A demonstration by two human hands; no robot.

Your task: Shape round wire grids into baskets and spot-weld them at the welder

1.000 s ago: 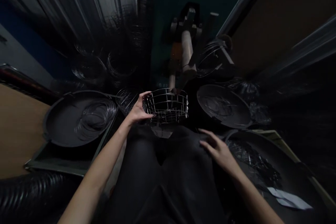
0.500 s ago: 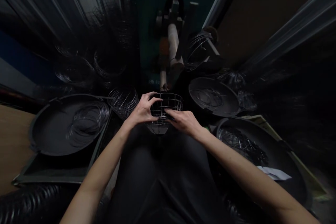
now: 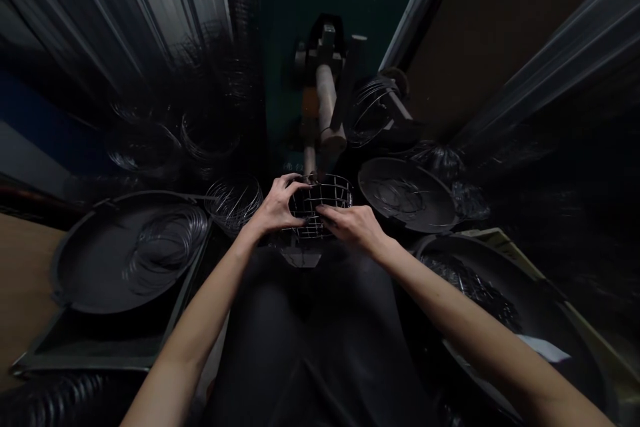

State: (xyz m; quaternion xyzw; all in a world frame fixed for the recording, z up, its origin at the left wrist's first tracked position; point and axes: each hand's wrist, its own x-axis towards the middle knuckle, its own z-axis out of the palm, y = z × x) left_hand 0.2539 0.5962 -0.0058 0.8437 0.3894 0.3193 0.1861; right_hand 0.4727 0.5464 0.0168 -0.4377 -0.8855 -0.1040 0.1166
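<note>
Between my hands, in front of my lap, is a round wire basket (image 3: 327,195) with a grid of thin metal bars. My left hand (image 3: 280,203) grips its left side, thumb low and fingers curled over the upper part. My right hand (image 3: 353,221) is closed at the basket's front right, thumb and fingertips together on the wires; whether a loose wire is pinched there I cannot make out. Just behind the basket, the lower arm (image 3: 310,161) of a green machine (image 3: 285,33) ends close to its rim.
At left, a dark round pan (image 3: 95,267) holds coiled wire rings (image 3: 175,240). Wire hoops (image 3: 235,200) stand beside it. To the right are a smaller pan (image 3: 430,193) and a larger pan (image 3: 565,373) with dark wire pieces (image 3: 480,287) and a white scrap (image 3: 543,348).
The view has tilted up slightly, showing more of the machine's top. The basket has turned or shifted a little to the right, with my hands still on it.
</note>
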